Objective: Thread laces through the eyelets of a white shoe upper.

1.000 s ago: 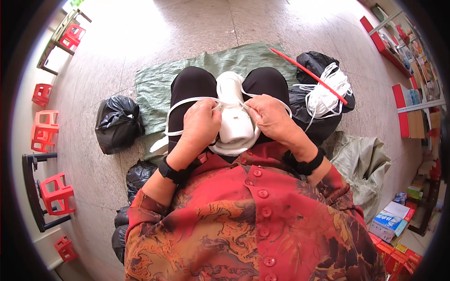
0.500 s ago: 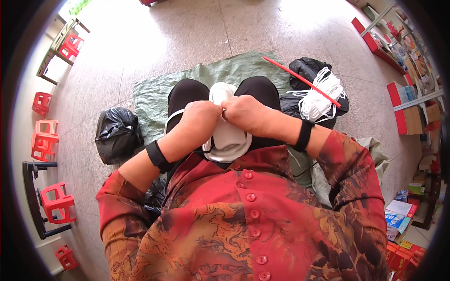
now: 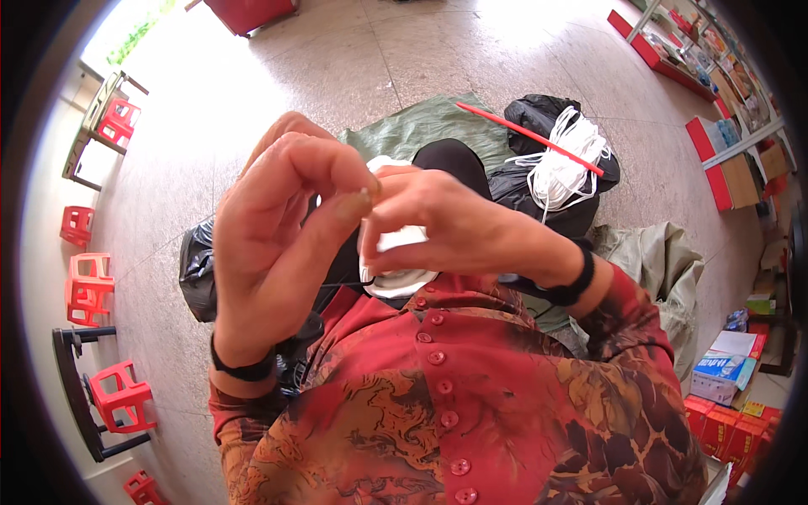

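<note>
The left hand (image 3: 282, 244) is raised close to the camera, fingers curled in and thumb pressed toward the forefinger in a tight pinch. The right hand (image 3: 446, 223) meets it from the right, its fingertips closed against the left thumb tip, so the 2 hands touch at that one spot. Whatever sits in the pinch is too small to make out. A thin dark thread (image 3: 337, 286) runs roughly level, left to right, just beneath the hands.

Behind the right hand lies a white piece (image 3: 396, 261), resting on the lap between the knees; its long axis seems to run near to far, though the hands cover most of it, and I cannot tell whether the right fingers grip it.

Each wrist carries a black band. Beyond the knees a green sheet (image 3: 421, 126) covers the floor. To the far right a bundle of white cord (image 3: 564, 164) sits on a black bag, with a red stick (image 3: 526, 137) lying slantwise across it. Another black bag (image 3: 195, 269) lies at left, and red stools (image 3: 122, 396) stand along the left wall.
</note>
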`<state>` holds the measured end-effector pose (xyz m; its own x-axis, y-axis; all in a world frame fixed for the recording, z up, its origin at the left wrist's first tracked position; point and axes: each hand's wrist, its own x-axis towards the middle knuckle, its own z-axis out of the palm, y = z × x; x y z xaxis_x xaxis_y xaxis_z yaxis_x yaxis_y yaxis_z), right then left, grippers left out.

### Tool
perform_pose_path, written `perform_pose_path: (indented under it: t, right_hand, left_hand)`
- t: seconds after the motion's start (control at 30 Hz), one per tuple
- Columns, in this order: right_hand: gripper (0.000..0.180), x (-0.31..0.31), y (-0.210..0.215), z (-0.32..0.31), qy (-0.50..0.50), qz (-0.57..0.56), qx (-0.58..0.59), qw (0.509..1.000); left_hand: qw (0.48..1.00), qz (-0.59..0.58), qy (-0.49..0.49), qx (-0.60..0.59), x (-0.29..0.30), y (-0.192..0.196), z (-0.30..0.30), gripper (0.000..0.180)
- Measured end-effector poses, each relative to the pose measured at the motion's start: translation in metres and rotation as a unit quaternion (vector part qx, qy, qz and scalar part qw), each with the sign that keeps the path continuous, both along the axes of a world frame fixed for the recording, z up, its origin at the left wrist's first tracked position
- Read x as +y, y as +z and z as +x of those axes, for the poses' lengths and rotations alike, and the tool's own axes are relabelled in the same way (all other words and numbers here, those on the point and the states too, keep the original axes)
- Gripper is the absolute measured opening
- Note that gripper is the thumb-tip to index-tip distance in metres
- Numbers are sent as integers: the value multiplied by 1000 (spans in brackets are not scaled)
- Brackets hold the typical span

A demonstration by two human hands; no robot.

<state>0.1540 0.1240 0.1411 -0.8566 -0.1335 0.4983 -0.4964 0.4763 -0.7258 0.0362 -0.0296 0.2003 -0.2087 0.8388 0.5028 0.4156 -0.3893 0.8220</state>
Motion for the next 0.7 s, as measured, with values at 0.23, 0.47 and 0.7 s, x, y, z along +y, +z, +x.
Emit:
perform_pose_path:
  t: [0.23,0.47,0.7]
  right_hand:
    - [8,-3,-32,-22,-157,-246,-105,951]
    - [22,47,8,98,-327,159,178,915]
    - [43,26,32,132,-343,-259,35,902]
  left_hand:
    - [958,-130,90,-240,2,-79,1,28]
    - [811,-248,-185,-497,-52,-88,-20,36]
    - [899,-323,206,-212,3,-156,-26,24]
